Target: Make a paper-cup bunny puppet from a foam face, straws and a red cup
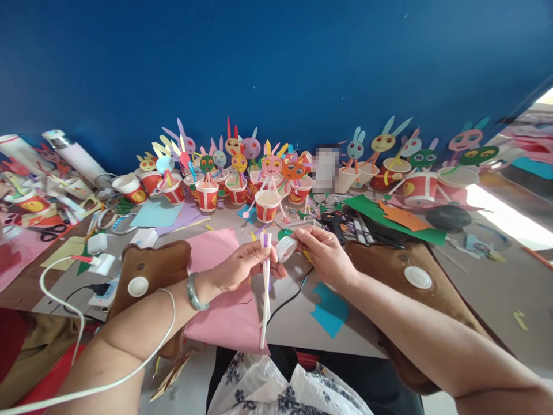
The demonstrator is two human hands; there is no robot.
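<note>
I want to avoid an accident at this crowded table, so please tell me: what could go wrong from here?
1. The white sticks seem to cross below the left hand, so they might slip out of line.
2. The whitish roll is held near the fingertips of the right hand; it could slip and drop.
3. A white cable crosses the left forearm, so a quick movement might tug it.

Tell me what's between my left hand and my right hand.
In the head view, a whitish roll, apparently tape, sits between your left hand and right hand, which grips its edge.
</note>
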